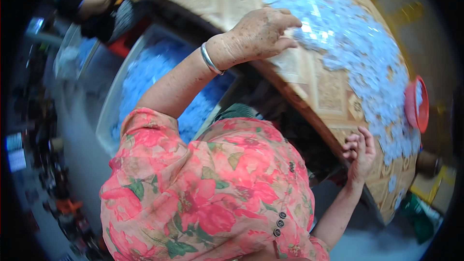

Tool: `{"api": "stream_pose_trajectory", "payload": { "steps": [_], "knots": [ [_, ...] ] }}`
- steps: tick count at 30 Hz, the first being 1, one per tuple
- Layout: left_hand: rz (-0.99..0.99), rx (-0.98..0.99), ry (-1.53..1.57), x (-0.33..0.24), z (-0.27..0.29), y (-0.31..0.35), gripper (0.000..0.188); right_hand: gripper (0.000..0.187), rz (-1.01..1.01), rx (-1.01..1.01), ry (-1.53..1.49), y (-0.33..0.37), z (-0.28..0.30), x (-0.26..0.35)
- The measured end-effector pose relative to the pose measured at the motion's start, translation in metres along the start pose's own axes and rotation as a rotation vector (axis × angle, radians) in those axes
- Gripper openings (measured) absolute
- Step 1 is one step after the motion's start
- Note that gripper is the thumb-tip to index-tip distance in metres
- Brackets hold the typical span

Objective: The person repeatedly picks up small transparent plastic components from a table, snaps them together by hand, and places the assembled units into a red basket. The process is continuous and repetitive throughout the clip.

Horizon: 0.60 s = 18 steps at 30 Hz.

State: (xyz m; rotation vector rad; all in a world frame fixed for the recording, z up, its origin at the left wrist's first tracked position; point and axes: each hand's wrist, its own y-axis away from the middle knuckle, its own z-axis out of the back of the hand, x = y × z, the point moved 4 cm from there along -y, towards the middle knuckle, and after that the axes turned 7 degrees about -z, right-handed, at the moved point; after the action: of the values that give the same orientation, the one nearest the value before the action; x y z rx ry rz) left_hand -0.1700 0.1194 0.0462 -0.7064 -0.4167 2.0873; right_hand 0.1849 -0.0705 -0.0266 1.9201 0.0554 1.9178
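My left hand (pixel 265 34) reaches over the table near the edge of a spread of small, flat, pale-blue translucent pieces (pixel 367 72). Its thumb and forefinger are apart, and I make out nothing between them. A silver bangle (pixel 210 59) circles the left wrist. By the table's near edge on the right, my right hand (pixel 360 154) is raised with loosely bent fingers, holding nothing I can see. The pieces nearest to it lie just beyond its fingertips. They cover much of the far side of the patterned tabletop (pixel 319 87).
A red bowl (pixel 413 104) with a few pale pieces stands at the far right edge. To my left is a white bin (pixel 116 96) filled with blue pieces. Another person (pixel 99 5) sits at the upper left. Cardboard boxes (pixel 442 188) lie beyond the table's right end.
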Motion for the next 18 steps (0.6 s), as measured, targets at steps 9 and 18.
{"api": "stream_pose_trajectory", "payload": {
  "steps": [9, 18],
  "knots": [
    [-0.017, 0.07, -0.238, 0.015, -0.049, -0.052, 0.049, 0.03, 0.086, -0.048, -0.025, 0.008, -0.012, 0.004],
    [0.103, -0.168, 0.208, 0.003, -0.044, -0.039, 0.053, 0.031, 0.094, -0.046, -0.054, 0.011, -0.012, 0.003]
  ]
}}
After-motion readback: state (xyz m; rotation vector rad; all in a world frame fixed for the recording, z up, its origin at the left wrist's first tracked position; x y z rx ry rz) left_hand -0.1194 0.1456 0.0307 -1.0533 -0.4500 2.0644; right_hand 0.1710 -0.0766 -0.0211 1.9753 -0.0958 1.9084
